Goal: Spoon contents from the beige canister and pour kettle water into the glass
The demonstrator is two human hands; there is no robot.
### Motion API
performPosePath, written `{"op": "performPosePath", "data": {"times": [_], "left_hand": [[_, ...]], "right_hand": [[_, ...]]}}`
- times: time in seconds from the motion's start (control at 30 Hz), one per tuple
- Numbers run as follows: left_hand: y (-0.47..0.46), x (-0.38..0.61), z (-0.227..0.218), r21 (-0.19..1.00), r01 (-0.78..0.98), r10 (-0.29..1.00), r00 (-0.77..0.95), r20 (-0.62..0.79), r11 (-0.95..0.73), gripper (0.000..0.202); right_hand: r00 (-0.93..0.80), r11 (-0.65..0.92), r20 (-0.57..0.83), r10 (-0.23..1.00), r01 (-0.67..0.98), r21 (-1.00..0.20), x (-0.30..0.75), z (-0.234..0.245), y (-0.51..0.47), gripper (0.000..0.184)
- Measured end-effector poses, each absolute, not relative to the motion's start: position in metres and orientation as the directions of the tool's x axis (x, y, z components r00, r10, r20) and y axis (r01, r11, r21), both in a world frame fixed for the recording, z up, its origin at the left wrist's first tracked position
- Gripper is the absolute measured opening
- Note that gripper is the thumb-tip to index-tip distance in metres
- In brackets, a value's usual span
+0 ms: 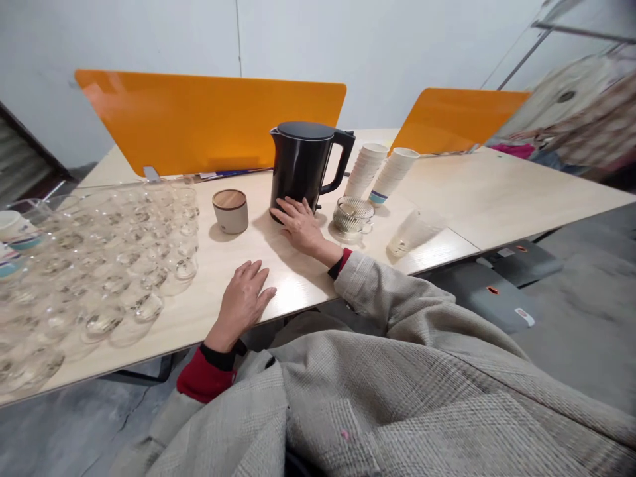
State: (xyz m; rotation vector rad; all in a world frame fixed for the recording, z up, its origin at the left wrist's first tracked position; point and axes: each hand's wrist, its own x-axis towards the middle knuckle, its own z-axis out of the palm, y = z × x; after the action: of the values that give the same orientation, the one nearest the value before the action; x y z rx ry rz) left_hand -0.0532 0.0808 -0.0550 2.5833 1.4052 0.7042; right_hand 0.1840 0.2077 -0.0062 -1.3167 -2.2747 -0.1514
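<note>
My right hand (299, 224) reaches out with its fingers stretched against the lower front of a black electric kettle (298, 165). The kettle stands upright, its lid closed and its handle to the right. My left hand (245, 295) lies at the table's front edge, fingers spread, holding nothing. Beyond it stands a grey canister (231, 217) with a wooden lid. To the right of my right hand is a ribbed glass cup (352, 215) on a clear saucer. Behind that cup are two stacks of paper cups (368, 169).
Many clear glasses (114, 271) crowd the left of the table (447, 192), with paper cups (17, 228) at the far left. A clear plastic cup stack (415, 233) stands at the right. Orange partitions (209, 126) line the back. Grey stools (477, 291) sit by the right side.
</note>
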Motion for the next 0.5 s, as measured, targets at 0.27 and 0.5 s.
{"op": "performPosePath", "data": {"times": [0.27,0.5], "left_hand": [[0.079,-0.052,-0.051,0.335,0.761,0.826,0.459,0.328,-0.556,0.042],[0.076,-0.050,-0.051,0.334,0.774,0.837,0.446,0.317,-0.538,0.044]], "right_hand": [[-0.314,0.538,0.517,0.797,0.757,-0.371,0.121,0.008,0.223,0.078],[-0.142,0.311,0.284,0.948,0.604,-0.734,0.072,-0.005,0.265,0.114]]}}
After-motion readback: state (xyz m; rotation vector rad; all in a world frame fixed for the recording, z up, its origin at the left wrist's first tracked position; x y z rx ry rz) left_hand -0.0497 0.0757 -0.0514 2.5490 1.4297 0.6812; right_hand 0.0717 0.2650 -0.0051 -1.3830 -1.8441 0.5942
